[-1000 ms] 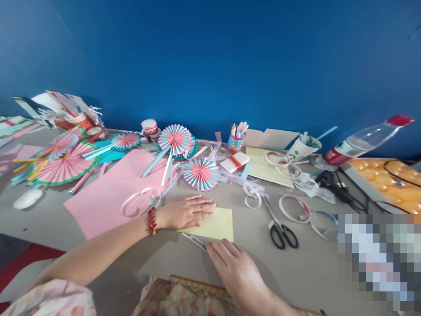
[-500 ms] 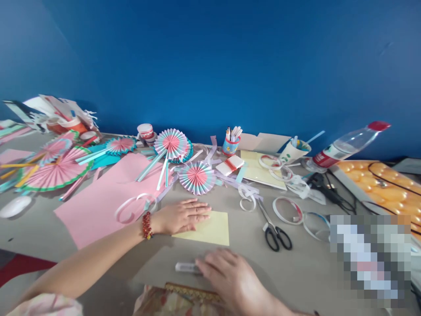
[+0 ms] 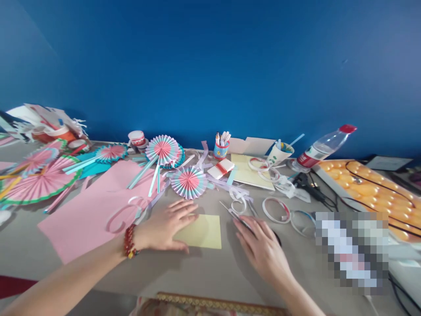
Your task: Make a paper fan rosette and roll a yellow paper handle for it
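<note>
My left hand [image 3: 166,226], with a red beaded bracelet on the wrist, lies open over the left part of a small yellow paper sheet [image 3: 207,231]. To the right of the sheet, my right hand [image 3: 261,243] is closed around a slim, pointed tool that looks like a craft knife [image 3: 232,212]. Its tip points up and left; my fingers hide the rest of it. Scissors [image 3: 252,207] lie under and beyond the right hand, with part of a black handle showing beside it. Rolls of tape [image 3: 275,210] sit just past this hand.
Pink paper [image 3: 85,206] and pleated paper fans [image 3: 189,181] spread across the left and middle. Farther back stand a pencil cup [image 3: 221,150], a paper cup [image 3: 279,153] and a tilted bottle [image 3: 320,151]. Cables cross the orange padded object [image 3: 371,188] at right, near a pixelated patch.
My right hand has moved forward and right from the table's front edge, over the scissors, with the pale slim tool. My left thumb has spread outward. The view has shifted slightly right.
</note>
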The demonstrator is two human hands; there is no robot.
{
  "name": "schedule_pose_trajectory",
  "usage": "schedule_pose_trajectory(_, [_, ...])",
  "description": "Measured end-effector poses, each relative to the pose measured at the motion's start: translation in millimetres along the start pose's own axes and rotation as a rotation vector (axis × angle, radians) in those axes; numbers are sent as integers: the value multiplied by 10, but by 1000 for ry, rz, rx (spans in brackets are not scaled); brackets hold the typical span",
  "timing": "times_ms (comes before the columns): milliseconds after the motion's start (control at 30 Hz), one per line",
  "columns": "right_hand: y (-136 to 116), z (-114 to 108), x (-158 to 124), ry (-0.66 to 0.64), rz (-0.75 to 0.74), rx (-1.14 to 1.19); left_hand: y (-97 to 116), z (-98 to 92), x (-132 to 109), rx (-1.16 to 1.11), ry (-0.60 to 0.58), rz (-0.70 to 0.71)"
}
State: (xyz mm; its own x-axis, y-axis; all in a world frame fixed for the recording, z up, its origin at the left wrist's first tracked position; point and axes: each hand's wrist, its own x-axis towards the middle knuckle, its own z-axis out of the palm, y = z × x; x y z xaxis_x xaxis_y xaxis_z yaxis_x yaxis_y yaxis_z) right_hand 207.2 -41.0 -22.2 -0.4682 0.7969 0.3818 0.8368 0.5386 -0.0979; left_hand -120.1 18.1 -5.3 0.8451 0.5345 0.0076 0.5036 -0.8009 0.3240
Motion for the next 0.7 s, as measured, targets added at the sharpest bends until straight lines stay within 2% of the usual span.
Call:
schedule_pose_trajectory(167, [-262, 48, 106, -202, -164, 153, 190, 98, 17, 123, -44, 24])
schedule_pose_trajectory(400, [-147, 292, 263, -110, -277, 23, 223, 166, 77, 210, 77, -1])
schedule_pose_trajectory(533, [-100, 290, 313, -94, -290, 36, 270, 202, 123, 249, 125, -8])
schedule_pose_trajectory(700, [-62, 195, 414, -181, -227, 154, 247, 238, 143, 213, 200, 39])
